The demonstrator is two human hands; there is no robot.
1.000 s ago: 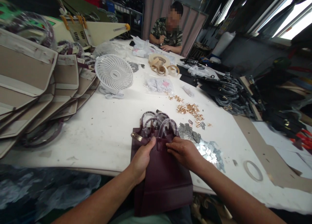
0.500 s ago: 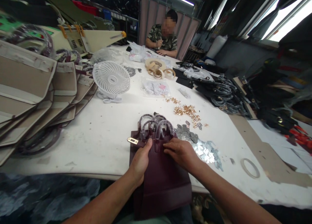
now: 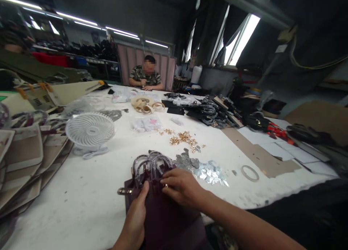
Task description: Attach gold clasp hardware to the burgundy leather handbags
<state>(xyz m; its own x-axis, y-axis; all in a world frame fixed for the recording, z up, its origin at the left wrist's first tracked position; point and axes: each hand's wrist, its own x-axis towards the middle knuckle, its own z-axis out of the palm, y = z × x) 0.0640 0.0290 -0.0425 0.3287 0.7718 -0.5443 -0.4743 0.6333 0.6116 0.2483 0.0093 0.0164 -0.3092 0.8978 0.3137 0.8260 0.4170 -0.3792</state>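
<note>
Both hands have slid nearer: left hand (image 3: 135, 221) grips the dark maroon leather bag (image 3: 165, 221), right hand (image 3: 181, 186) pinches its top edge below the plastic-wrapped handles (image 3: 150, 165)

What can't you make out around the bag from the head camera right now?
- Dark purple bag: its lower part is cut off by the bottom edge.
- Right hand: its fingertips cover the spot under the wrapped handles.
- Left hand: only its thumb side shows.
- Gold fittings: too small to identify.
</note>
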